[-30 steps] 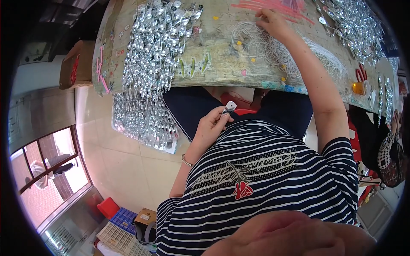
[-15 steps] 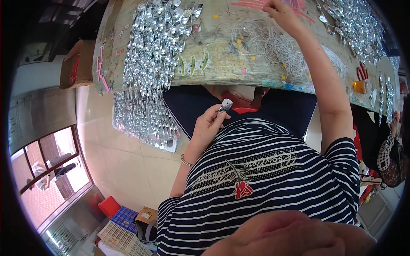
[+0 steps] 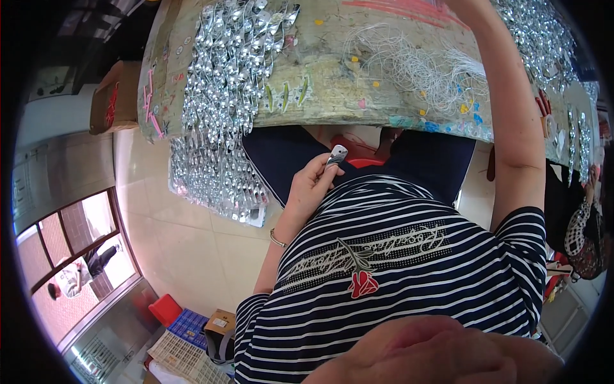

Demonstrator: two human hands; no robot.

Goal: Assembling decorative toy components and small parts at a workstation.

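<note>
Close in front of my striped shirt, my left hand [image 3: 312, 182] is closed around a small flat silver piece [image 3: 338, 153] with a rounded end and a dark dot near its tip. Its lower part is hidden by my thumb and fingers. My right arm reaches far over the worktable [image 3: 326, 105]; my right hand [image 3: 458, 4] is cut off by the upper edge of the view, with its fingers out of sight. Nearest to that arm lies a loose tangle of thin white cords [image 3: 409, 64].
Shiny silver pieces in rows [image 3: 224, 83] cover the table's left side and hang over its edge. More silver pieces [image 3: 543, 45] are heaped at the far right. A cardboard box [image 3: 115, 96] stands left of the table. Another person's arm [image 3: 579, 221] shows at right.
My right hand has moved farther away and to the right, mostly leaving the view. My left hand stays in place with the silver piece. Beyond the window, a person has shifted.
</note>
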